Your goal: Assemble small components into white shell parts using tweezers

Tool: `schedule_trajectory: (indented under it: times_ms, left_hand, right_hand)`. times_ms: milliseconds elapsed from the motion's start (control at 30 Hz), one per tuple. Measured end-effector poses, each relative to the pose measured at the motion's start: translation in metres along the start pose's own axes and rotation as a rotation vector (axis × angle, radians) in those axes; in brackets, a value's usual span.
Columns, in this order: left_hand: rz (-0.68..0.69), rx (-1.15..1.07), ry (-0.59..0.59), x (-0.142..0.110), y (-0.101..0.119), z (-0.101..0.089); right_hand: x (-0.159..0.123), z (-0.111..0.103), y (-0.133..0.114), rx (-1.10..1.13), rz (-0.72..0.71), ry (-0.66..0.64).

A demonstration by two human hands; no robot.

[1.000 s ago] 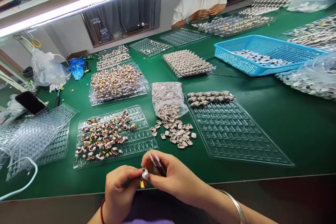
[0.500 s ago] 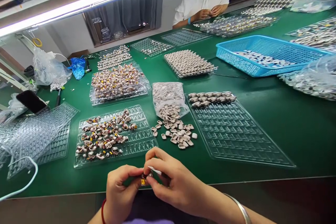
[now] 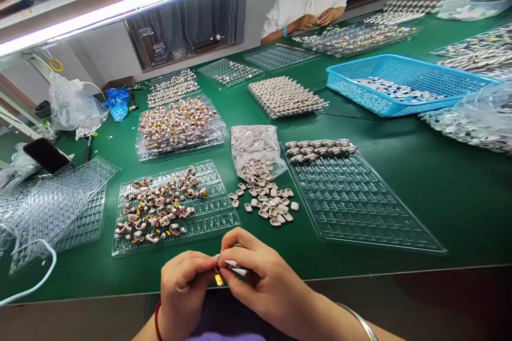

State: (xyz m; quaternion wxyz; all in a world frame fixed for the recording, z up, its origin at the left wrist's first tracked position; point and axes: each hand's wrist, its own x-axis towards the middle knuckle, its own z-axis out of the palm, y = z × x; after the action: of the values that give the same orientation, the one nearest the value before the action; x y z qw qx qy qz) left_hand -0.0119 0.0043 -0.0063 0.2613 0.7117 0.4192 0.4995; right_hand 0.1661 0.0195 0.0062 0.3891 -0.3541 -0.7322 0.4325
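My left hand (image 3: 184, 290) pinches a small part (image 3: 218, 277) with a yellow bit at the table's near edge. My right hand (image 3: 262, 279) is closed on thin tweezers (image 3: 235, 267) whose tips meet that part. Just beyond my hands lies a clear tray (image 3: 208, 218) half filled with brown and white parts. A loose heap of beige shells (image 3: 268, 202) lies to its right, spilling from a clear bag (image 3: 256, 149). Right of that, a large clear tray (image 3: 360, 202) holds two rows of shells along its far end.
Stacked empty clear trays (image 3: 52, 208) and a phone (image 3: 46, 154) lie at the left. A blue basket (image 3: 404, 82) stands at the far right. More filled trays (image 3: 180, 125) cover the green table (image 3: 440, 186). Another person (image 3: 308, 2) sits at the far side.
My right hand turned the tweezers from upright to lying flat across the part. Both hands stayed at the near edge, pressed together.
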Motion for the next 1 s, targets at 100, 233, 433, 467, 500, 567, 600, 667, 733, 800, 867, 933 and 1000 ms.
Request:
schedule_trajectory:
  times_ms: [100,233,433,467,500,567,600,667,733,800,867,933,1000]
  left_hand:
    - [-0.094,-0.034,0.0,0.0,-0.002,-0.001]
    - [-0.236,-0.057,-0.015,0.001,0.001,-0.003]
    - [-0.517,-0.204,-0.056,0.005,0.005,-0.001]
    - [-0.558,-0.23,-0.061,0.005,0.005,-0.001]
    - [-0.593,-0.255,-0.072,0.006,0.004,0.0]
    - [-0.647,-0.288,-0.098,0.007,0.002,-0.001]
    - [-0.667,-0.292,-0.108,0.008,0.0,-0.001]
    - [-0.687,-0.256,-0.122,0.008,-0.004,-0.001]
    - [-0.689,-0.174,-0.142,0.008,-0.01,-0.001]
    - [-0.684,-0.099,-0.178,0.008,-0.017,0.001]
    - [-0.679,-0.059,-0.21,0.008,-0.023,0.003]
    - [-0.665,-0.012,-0.222,0.008,-0.026,0.004]
    - [-0.652,0.046,-0.225,0.008,-0.028,0.006]
  right_hand:
    - [-0.001,-0.003,0.001,-0.003,-0.049,-0.023]
    - [-0.005,-0.001,0.005,-0.079,-0.123,0.01]
    - [-0.009,0.005,0.013,-0.143,-0.137,0.019]
    - [-0.01,0.006,0.014,-0.133,-0.122,0.018]
    - [-0.01,0.006,0.015,-0.12,-0.105,0.016]
    - [-0.011,0.006,0.015,-0.095,-0.067,0.004]
    - [-0.012,0.005,0.015,-0.085,-0.045,-0.009]
    - [-0.014,0.004,0.016,-0.064,0.011,-0.07]
    - [-0.016,0.001,0.018,-0.062,0.063,-0.14]
    - [-0.017,-0.002,0.023,-0.106,0.075,-0.17]
    - [-0.017,-0.004,0.029,-0.185,0.051,-0.141]
    - [-0.015,-0.004,0.034,-0.265,0.019,-0.092]
    - [-0.013,-0.003,0.037,-0.37,-0.022,-0.069]
